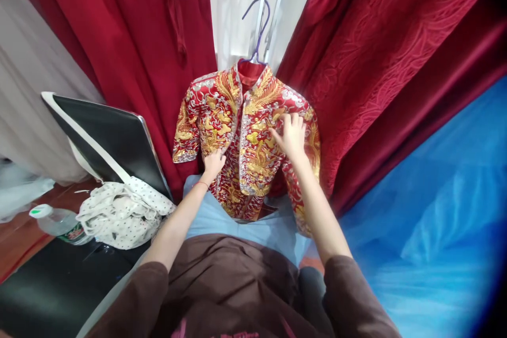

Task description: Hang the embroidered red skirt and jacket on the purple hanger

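Observation:
A red jacket (257,142) covered in gold and silver embroidery hangs in front of me on a purple hanger (260,37). Its front panels part below the collar, and matching embroidered cloth shows between them. My left hand (214,162) is closed on the lower edge of the panel on the left, fingers bent over the cloth. On the panel at the right, below the shoulder, my right hand (292,134) lies with its fingers stretched and the thumb apart. The jacket's lower part hangs between my knees.
Red curtains (150,26) and patterned red cloth (388,53) flank the jacket. Blue tulle (443,206) spreads at the right. At left stand a black chair back (106,132), a white dotted bag (119,216) and a plastic bottle (59,222) on a black seat (71,285).

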Demonstrator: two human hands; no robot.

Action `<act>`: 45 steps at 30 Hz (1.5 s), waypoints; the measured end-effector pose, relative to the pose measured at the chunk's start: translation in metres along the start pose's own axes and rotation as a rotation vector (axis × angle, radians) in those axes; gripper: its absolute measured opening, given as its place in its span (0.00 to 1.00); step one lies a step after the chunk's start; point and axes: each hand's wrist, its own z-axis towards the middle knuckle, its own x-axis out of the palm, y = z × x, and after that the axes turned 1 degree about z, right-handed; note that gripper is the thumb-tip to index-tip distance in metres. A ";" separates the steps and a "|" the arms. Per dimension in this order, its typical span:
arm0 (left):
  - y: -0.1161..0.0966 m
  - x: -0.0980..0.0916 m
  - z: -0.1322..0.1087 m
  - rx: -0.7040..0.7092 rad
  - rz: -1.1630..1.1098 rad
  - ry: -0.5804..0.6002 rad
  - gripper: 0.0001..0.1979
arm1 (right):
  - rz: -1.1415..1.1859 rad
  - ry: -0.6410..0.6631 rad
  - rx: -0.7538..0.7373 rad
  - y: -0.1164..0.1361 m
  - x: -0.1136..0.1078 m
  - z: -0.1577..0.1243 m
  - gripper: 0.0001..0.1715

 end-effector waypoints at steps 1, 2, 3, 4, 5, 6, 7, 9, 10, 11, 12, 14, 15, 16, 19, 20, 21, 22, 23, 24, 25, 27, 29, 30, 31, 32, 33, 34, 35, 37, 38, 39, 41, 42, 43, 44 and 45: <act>-0.011 0.002 -0.009 0.013 -0.039 0.037 0.15 | 0.034 0.002 -0.001 -0.005 0.003 0.006 0.27; -0.023 0.006 -0.019 0.023 -0.086 0.072 0.15 | 0.068 0.004 -0.002 -0.008 0.006 0.012 0.28; -0.037 0.011 -0.029 0.048 -0.152 0.108 0.14 | 0.096 0.004 0.001 -0.011 0.009 0.017 0.29; -0.052 0.016 -0.038 0.065 -0.190 0.132 0.13 | 0.119 0.003 0.008 -0.013 0.011 0.021 0.29; -0.065 0.021 -0.045 0.073 -0.222 0.144 0.12 | 0.136 0.002 0.017 -0.014 0.013 0.022 0.30; -0.077 0.026 -0.050 0.068 -0.260 0.145 0.13 | 0.151 -0.002 0.028 -0.015 0.015 0.020 0.30; -0.085 0.031 -0.052 0.050 -0.304 0.136 0.13 | 0.170 -0.011 0.036 -0.016 0.016 0.016 0.29; -0.091 0.039 -0.054 0.031 -0.378 0.119 0.14 | 0.233 -0.060 0.045 -0.015 0.018 -0.004 0.26; -0.089 0.045 -0.056 0.002 -0.454 0.116 0.12 | 0.279 -0.099 0.059 -0.013 0.022 -0.020 0.23; -0.083 0.051 -0.059 -0.053 -0.563 0.120 0.10 | 0.337 -0.143 0.087 -0.010 0.027 -0.039 0.20; -0.076 0.059 -0.065 -0.121 -0.679 0.132 0.07 | 0.400 -0.177 0.148 -0.006 0.036 -0.061 0.15; -0.056 0.077 -0.081 -0.396 -1.024 0.159 0.06 | 0.585 -0.152 0.379 0.005 0.061 -0.111 0.10; -0.046 0.086 -0.089 -0.495 -1.111 0.175 0.08 | 0.736 -0.073 0.554 0.012 0.077 -0.135 0.08; -0.036 0.095 -0.096 -0.583 -1.178 0.187 0.09 | 0.920 0.048 0.788 0.019 0.094 -0.156 0.07; -0.009 0.108 -0.101 -0.726 -1.277 0.180 0.12 | 1.217 0.371 1.245 0.032 0.138 -0.199 0.14; -0.001 0.109 -0.098 -0.758 -1.313 0.158 0.13 | 1.264 0.415 1.307 0.033 0.149 -0.204 0.16; 0.005 0.108 -0.093 -0.782 -1.345 0.130 0.14 | 1.299 0.423 1.339 0.032 0.158 -0.207 0.17; 0.009 0.107 -0.087 -0.799 -1.373 0.101 0.14 | 1.341 0.414 1.374 0.030 0.164 -0.207 0.17; 0.012 0.105 -0.083 -0.809 -1.399 0.078 0.14 | 1.382 0.391 1.403 0.028 0.170 -0.206 0.18; 0.013 0.105 -0.080 -0.813 -1.424 0.063 0.14 | 1.418 0.359 1.422 0.026 0.173 -0.205 0.18; 0.012 0.105 -0.080 -0.810 -1.451 0.060 0.13 | 1.450 0.325 1.434 0.024 0.176 -0.205 0.18; 0.006 0.109 -0.086 -0.788 -1.511 0.089 0.11 | 1.504 0.277 1.436 0.026 0.180 -0.209 0.19; -0.003 0.114 -0.097 -0.755 -1.575 0.147 0.11 | 1.549 0.261 1.420 0.033 0.182 -0.216 0.21; -0.007 0.116 -0.102 -0.740 -1.603 0.174 0.11 | 1.567 0.257 1.408 0.036 0.182 -0.220 0.21; -0.010 0.117 -0.107 -0.727 -1.629 0.194 0.12 | 1.582 0.252 1.395 0.040 0.182 -0.223 0.21; -0.013 0.117 -0.110 -0.717 -1.651 0.206 0.12 | 1.593 0.249 1.381 0.042 0.180 -0.227 0.21; -0.014 0.116 -0.111 -0.709 -1.671 0.216 0.12 | 1.600 0.247 1.367 0.043 0.179 -0.229 0.21; -0.015 0.115 -0.112 -0.700 -1.690 0.226 0.12 | 1.605 0.252 1.355 0.044 0.177 -0.231 0.21; -0.015 0.112 -0.111 -0.689 -1.708 0.240 0.11 | 1.608 0.263 1.342 0.043 0.175 -0.232 0.21; -0.014 0.106 -0.110 -0.659 -1.745 0.273 0.10 | 1.611 0.301 1.316 0.042 0.171 -0.233 0.20; -0.014 0.103 -0.109 -0.644 -1.761 0.288 0.10 | 1.612 0.323 1.302 0.041 0.170 -0.233 0.20; -0.013 0.100 -0.109 -0.632 -1.775 0.300 0.10 | 1.614 0.342 1.289 0.041 0.170 -0.232 0.20; -0.011 0.096 -0.109 -0.618 -1.795 0.320 0.10 | 1.615 0.365 1.266 0.043 0.169 -0.232 0.21; -0.010 0.095 -0.110 -0.615 -1.802 0.328 0.10 | 1.613 0.366 1.256 0.045 0.169 -0.232 0.21; -0.009 0.094 -0.110 -0.612 -1.808 0.337 0.10 | 1.608 0.360 1.248 0.046 0.169 -0.232 0.22; -0.008 0.093 -0.111 -0.611 -1.813 0.345 0.10 | 1.599 0.351 1.242 0.047 0.168 -0.232 0.22; -0.008 0.093 -0.111 -0.610 -1.819 0.354 0.10 | 1.587 0.343 1.236 0.048 0.168 -0.232 0.21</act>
